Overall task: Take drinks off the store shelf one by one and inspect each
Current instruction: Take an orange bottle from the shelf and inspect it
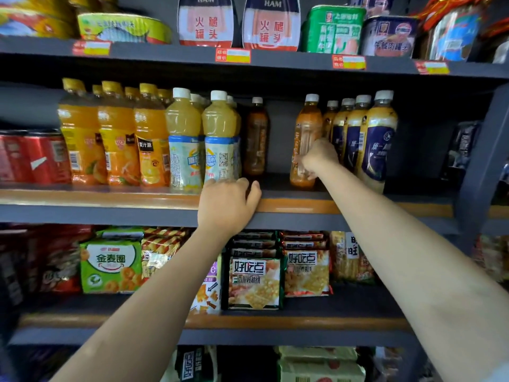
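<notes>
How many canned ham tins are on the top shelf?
2: the left ham tin and the right ham tin stand side by side at the top centre; others behind may be hidden.

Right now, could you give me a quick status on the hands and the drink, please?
Right hand grips orange bottle, upright on shelf. Left hand rests on shelf edge. Navy-label bottles crowd its right.
</notes>
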The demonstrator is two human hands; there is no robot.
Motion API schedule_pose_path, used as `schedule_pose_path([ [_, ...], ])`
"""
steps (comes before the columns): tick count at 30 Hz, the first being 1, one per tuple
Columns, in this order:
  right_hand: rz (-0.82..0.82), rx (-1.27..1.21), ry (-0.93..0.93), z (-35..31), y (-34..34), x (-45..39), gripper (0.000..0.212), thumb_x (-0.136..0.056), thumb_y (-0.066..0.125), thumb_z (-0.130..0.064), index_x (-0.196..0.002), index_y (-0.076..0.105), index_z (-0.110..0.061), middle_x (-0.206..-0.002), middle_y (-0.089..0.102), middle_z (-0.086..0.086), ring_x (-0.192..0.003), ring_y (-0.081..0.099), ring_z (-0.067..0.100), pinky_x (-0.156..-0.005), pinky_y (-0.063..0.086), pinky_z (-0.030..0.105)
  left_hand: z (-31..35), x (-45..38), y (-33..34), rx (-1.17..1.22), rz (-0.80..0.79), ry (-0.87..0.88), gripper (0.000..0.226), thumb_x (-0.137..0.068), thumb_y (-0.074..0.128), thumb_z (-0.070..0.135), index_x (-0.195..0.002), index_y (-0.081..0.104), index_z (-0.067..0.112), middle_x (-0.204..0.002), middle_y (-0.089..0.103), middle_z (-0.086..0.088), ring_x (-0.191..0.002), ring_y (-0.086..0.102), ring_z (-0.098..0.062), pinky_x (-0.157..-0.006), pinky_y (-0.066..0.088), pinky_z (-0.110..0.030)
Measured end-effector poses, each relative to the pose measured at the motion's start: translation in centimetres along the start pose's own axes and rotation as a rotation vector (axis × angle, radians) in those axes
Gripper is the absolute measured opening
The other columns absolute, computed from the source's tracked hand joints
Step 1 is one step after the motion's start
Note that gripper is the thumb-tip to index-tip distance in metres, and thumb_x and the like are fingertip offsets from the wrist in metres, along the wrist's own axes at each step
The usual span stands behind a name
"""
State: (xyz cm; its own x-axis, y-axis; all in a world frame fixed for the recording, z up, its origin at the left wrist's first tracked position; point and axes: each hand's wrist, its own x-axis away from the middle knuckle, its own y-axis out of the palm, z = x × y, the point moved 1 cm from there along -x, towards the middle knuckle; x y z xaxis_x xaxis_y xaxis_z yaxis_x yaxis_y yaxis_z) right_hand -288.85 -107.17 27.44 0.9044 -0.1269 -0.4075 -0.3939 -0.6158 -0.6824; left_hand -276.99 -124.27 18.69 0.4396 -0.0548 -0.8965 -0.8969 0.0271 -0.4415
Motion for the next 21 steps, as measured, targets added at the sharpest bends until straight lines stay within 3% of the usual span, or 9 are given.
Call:
schedule_pose_path([
  [2,0.134,0.01,-0.087,-0.1,-0.3,0.6,0.08,-0.089,0.077,-0.026,-0.148,0.028,-0.003,-0.148,0.041,0.025,-0.115,0.062,0.04,-0.087,0.057,0.043,0.0,0.0,0.0,-0.001,-0.001,-0.008,0.042,-0.098,0.029,0.044,-0.065,0.041,0.021,-0.056,0.06,-0.009,-0.053,0.055,-0.031,-0.06,0.027,-0.032],
  [4,0.178,0.027,-0.226,-0.4,-0.5,1.2,0.062,-0.092,0.072,-0.023,-0.14,0.037,-0.004,-0.133,0.054,0.022,-0.107,0.065,0.037,-0.078,0.053,0.039,0.1,0.1,0.0,-0.008,-0.001,-0.012,0.043,-0.097,0.027,0.045,-0.065,0.041,0.021,-0.057,0.06,-0.009,-0.053,0.056,-0.031,-0.061,0.027,-0.032],
  [6,0.022,0.048,-0.318,-0.7,-0.2,1.6,0.033,-0.094,0.069,-0.027,-0.118,0.054,-0.009,-0.113,0.065,0.015,-0.092,0.065,0.03,-0.07,0.053,0.035,0.1,0.2,0.0,-0.006,0.0,-0.013,0.043,-0.097,0.026,0.045,-0.065,0.041,0.021,-0.057,0.061,-0.009,-0.053,0.056,-0.031,-0.062,0.027,-0.032],
  [7,-0.095,0.044,-0.323,-0.6,-0.1,1.6,0.029,-0.094,0.07,-0.03,-0.112,0.058,-0.012,-0.112,0.065,0.012,-0.089,0.063,0.027,-0.066,0.053,0.032,0.2,0.2,-0.1,-0.002,0.001,-0.013,0.043,-0.097,0.026,0.045,-0.065,0.042,0.021,-0.057,0.061,-0.009,-0.054,0.056,-0.03,-0.062,0.027,-0.032],
  [9,-0.266,0.063,-0.305,-0.3,-0.1,1.6,0.041,-0.093,0.071,-0.033,-0.126,0.06,-0.011,-0.122,0.06,0.009,-0.102,0.061,0.026,-0.07,0.053,0.029,0.2,0.2,-0.2,0.003,0.001,-0.017,0.046,-0.098,0.027,0.044,-0.064,0.046,0.02,-0.058,0.061,-0.009,-0.054,0.056,-0.03,-0.061,0.027,-0.032],
  [12,-0.263,0.038,-0.298,0.5,-0.3,0.8,0.059,-0.093,0.069,-0.035,-0.145,0.05,-0.013,-0.148,0.051,0.01,-0.127,0.054,0.029,-0.094,0.052,0.035,0.2,0.2,-0.2,-0.004,-0.004,-0.018,0.047,-0.098,0.026,0.044,-0.064,0.047,0.02,-0.059,0.062,-0.008,-0.055,0.057,-0.029,-0.062,0.028,-0.032],
  [18,-0.318,0.001,-0.198,1.5,-0.4,-0.2,0.071,-0.095,0.059,-0.049,-0.155,0.037,-0.021,-0.158,0.038,0.009,-0.139,0.042,0.031,-0.106,0.046,0.043,0.1,0.1,-0.1,0.017,-0.014,-0.011,0.041,-0.098,0.03,0.043,-0.065,0.04,0.021,-0.057,0.061,-0.009,-0.054,0.056,-0.03,-0.062,0.029,-0.033],
  [21,-0.334,-0.013,-0.161,1.9,-0.5,-0.5,0.071,-0.095,0.056,-0.051,-0.156,0.036,-0.02,-0.159,0.036,0.009,-0.14,0.041,0.032,-0.105,0.046,0.042,0.0,0.1,-0.1,0.003,-0.032,-0.01,0.042,-0.098,0.03,0.043,-0.065,0.041,0.021,-0.057,0.06,-0.008,-0.053,0.056,-0.029,-0.061,0.028,-0.032],
])
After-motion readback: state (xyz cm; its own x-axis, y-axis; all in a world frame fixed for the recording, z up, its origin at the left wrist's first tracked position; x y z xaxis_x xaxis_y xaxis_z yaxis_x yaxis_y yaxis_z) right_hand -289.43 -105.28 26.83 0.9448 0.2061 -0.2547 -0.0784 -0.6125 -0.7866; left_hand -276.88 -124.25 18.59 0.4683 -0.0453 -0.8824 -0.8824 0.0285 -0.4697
